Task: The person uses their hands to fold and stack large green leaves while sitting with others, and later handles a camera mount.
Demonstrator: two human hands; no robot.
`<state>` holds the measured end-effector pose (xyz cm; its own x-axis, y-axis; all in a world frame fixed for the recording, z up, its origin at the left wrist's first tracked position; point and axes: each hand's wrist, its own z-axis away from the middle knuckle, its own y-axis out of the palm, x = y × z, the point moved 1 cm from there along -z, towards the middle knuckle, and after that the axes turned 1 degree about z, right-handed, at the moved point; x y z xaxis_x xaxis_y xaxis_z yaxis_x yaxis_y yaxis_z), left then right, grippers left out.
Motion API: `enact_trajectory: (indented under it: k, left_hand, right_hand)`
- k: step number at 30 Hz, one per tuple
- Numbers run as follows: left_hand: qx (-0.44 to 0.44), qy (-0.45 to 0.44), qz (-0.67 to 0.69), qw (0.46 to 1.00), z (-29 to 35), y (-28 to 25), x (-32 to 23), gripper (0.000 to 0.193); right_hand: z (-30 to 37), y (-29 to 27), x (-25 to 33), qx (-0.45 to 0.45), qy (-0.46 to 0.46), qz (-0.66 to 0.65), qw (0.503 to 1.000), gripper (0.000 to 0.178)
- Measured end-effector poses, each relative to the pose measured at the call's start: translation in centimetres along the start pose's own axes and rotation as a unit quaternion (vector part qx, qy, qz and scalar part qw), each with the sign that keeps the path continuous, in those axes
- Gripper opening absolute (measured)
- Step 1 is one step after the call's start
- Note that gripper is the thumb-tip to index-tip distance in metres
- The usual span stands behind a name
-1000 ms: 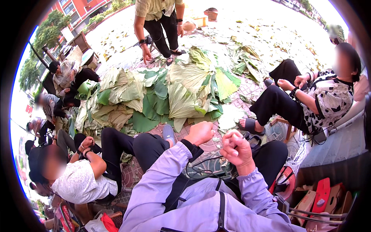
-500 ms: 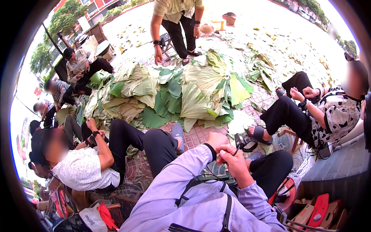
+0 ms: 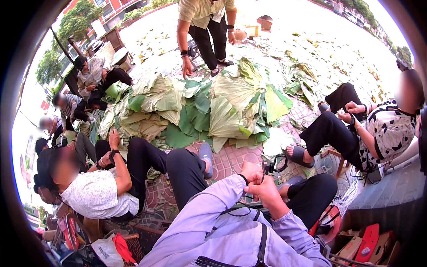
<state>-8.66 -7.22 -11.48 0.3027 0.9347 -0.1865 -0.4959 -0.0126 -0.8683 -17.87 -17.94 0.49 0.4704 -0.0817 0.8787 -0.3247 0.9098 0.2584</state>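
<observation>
In front of my lap my two hands are together. The fingers of my left hand are curled, and a dark band circles that wrist. My right hand is closed in a pinch on a thin black strap, its thumb close against the left fingers. Just beyond the fingers is a small black device with a looped band. Whether the left fingers also grip the strap is hidden. A thin black cord hangs below my sleeves.
Ahead lies a heap of large green and dried lotus leaves. Seated people are on my left and right; another person stands bent behind the heap. Boxes with a red item are at lower right.
My hands have shifted slightly left and down, and the black device now stands more upright beside the fingers. The standing person's hand lowered slightly toward the leaves; the right-hand person's hands dropped.
</observation>
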Motion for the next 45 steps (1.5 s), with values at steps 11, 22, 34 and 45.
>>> enact_trajectory:
  k: [11,22,34,45]
  left_hand:
    - [-0.035,-0.035,0.174,0.984,-1.0,2.6,0.7,0.035]
    - [0.046,-0.011,0.018,0.999,-0.8,5.5,0.4,0.032]
    - [-0.070,-0.047,0.283,0.955,-0.2,6.4,0.9,0.033]
    - [-0.054,0.052,0.156,0.985,-0.7,5.5,0.7,0.023]
  right_hand:
    - [-0.1,-0.5,-1.1,-0.012,0.012,-0.019,1.000,0.012]
    - [-0.2,-0.5,-2.3,-0.004,0.004,0.047,0.999,0.011]
    - [1.0,-0.4,-1.0,0.057,0.115,-0.154,0.980,0.022]
    - [2.0,-3.0,-2.2,0.159,0.162,-0.307,0.924,0.009]
